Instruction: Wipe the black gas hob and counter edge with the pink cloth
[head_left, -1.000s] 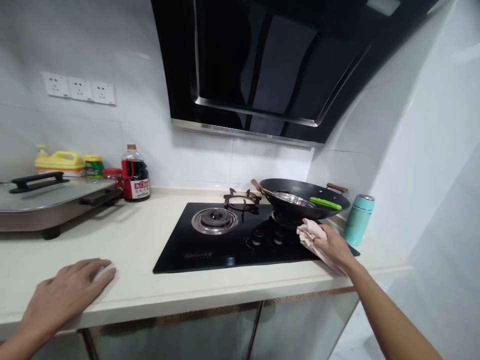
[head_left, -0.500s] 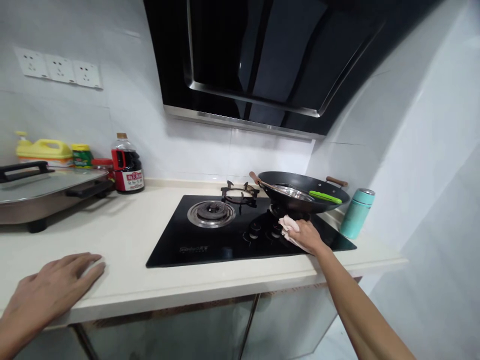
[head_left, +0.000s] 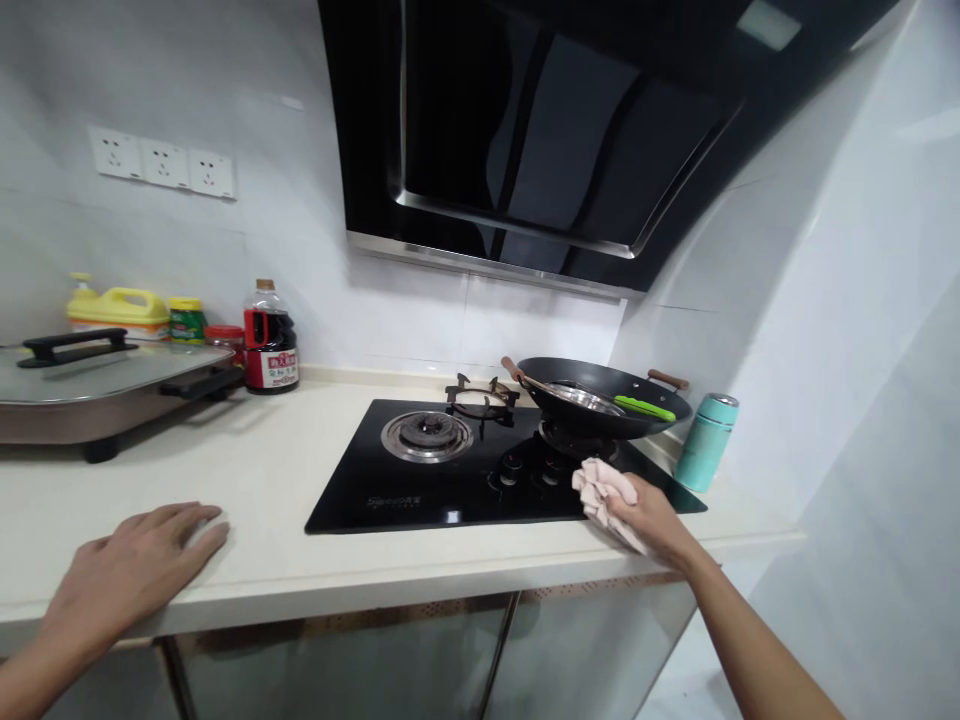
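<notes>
My right hand [head_left: 651, 517] is closed around a crumpled pale pink cloth [head_left: 604, 492] over the front right part of the black gas stove [head_left: 442, 497]. Whether the cloth touches the glass is hard to tell. Left of the cloth are the stove's control knobs [head_left: 511, 467]. A black wok [head_left: 592, 372] sits on the right burner, with a metal dish [head_left: 581, 398] and a bright green handle [head_left: 645, 408] in it. My left hand [head_left: 142, 560] lies palm down on the countertop [head_left: 262, 500], fingers stretched out and holding nothing.
A pot support [head_left: 482, 400] stands off its burner at the stove's back. The left burner [head_left: 427, 435] is uncovered. A teal flask [head_left: 707, 445] stands right of the wok. At left are a lidded electric pan [head_left: 97, 395] and a dark sauce bottle [head_left: 271, 345]. The range hood [head_left: 487, 130] hangs above.
My right hand has drawn the cloth back from beside the knobs, toward the stove's front right edge. The left hand still rests on the countertop. The camera view has shifted slightly.
</notes>
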